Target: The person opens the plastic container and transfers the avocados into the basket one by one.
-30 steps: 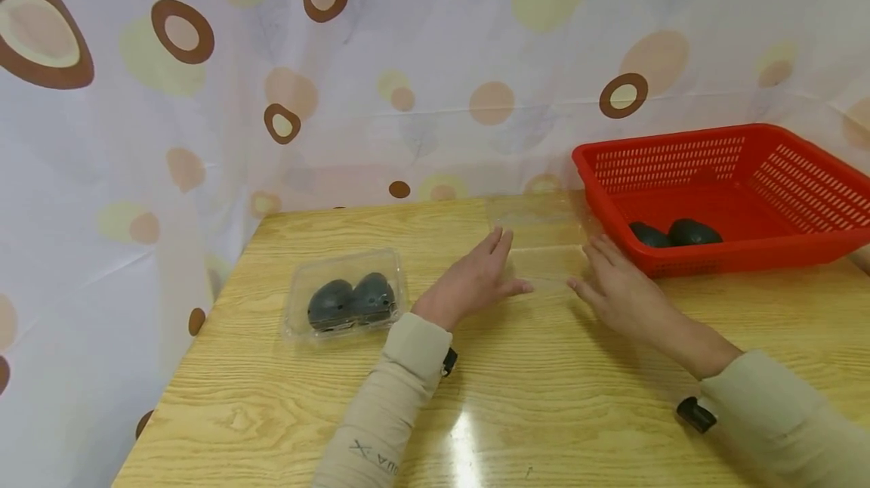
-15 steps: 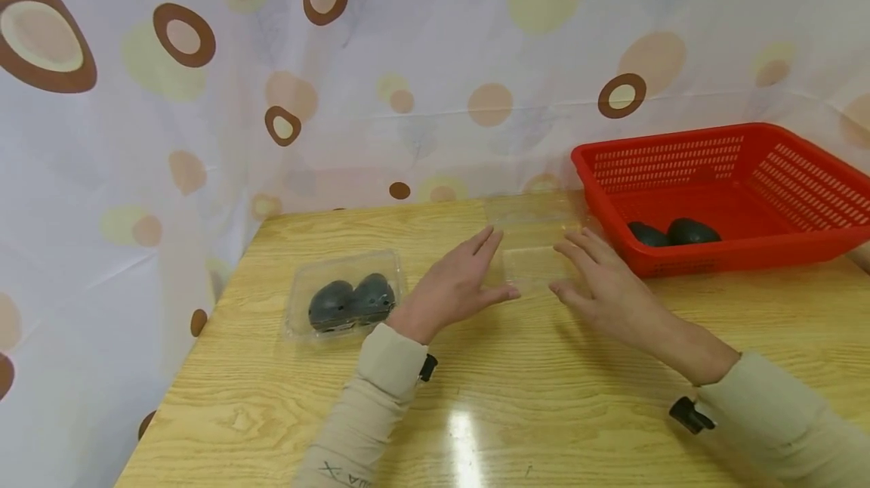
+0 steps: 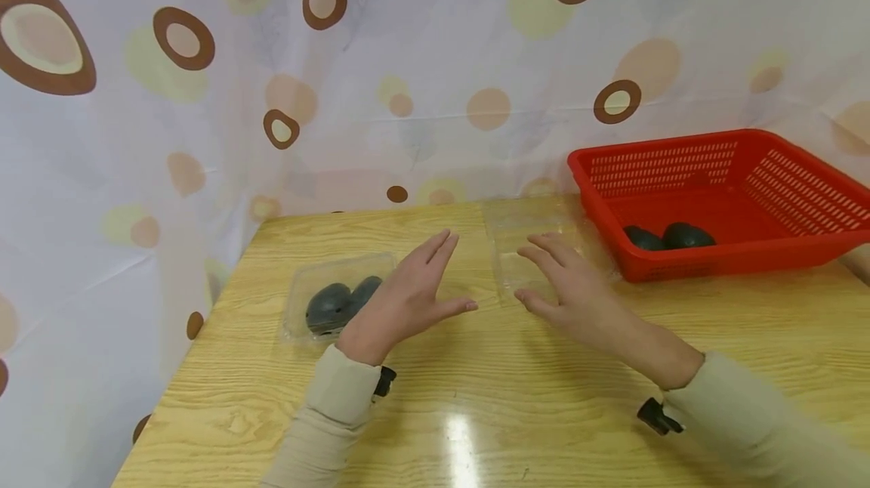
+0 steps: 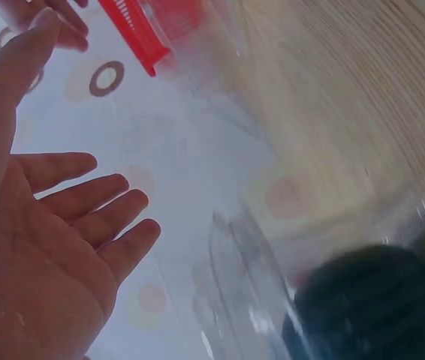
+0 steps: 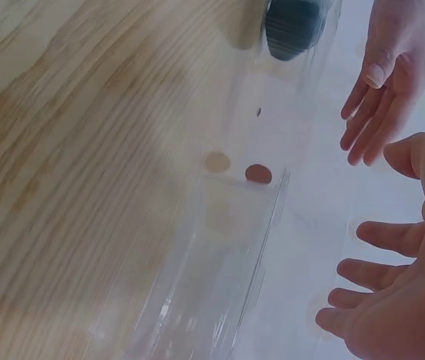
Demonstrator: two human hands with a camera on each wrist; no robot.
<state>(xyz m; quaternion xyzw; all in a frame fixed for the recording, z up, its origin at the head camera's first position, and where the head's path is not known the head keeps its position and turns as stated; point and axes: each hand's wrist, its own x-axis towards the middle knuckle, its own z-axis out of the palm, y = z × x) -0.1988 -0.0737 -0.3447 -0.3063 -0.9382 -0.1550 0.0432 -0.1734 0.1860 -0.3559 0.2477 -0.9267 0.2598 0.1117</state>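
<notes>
My left hand [image 3: 405,298] hovers over the table with fingers extended and thumb apart, nothing in its grasp. In the head view it overlaps the right part of a clear plastic clamshell box [image 3: 297,299] holding two dark avocados [image 3: 329,308]. My right hand [image 3: 582,299] hangs to the right, fingers spread and slightly bent, its palm facing the left hand and holding nothing. Behind it lies a second clear plastic box [image 3: 504,257] with its lid folded back, partly covered by the hand. In the left wrist view a dark avocado [image 4: 374,304] shows through the plastic wall.
A red plastic basket [image 3: 680,260] stands at the back right, with dark avocados [image 3: 688,236] in its near left corner. The wooden table [image 3: 537,427] meets a patterned curtain [image 3: 435,57] along its back edge. Part of another person's arm [image 3: 859,257] shows at the right edge.
Both hands have moved left, away from the clear box beside the basket. My left hand has come in front of the filled box. The boxes and basket have stayed in place.
</notes>
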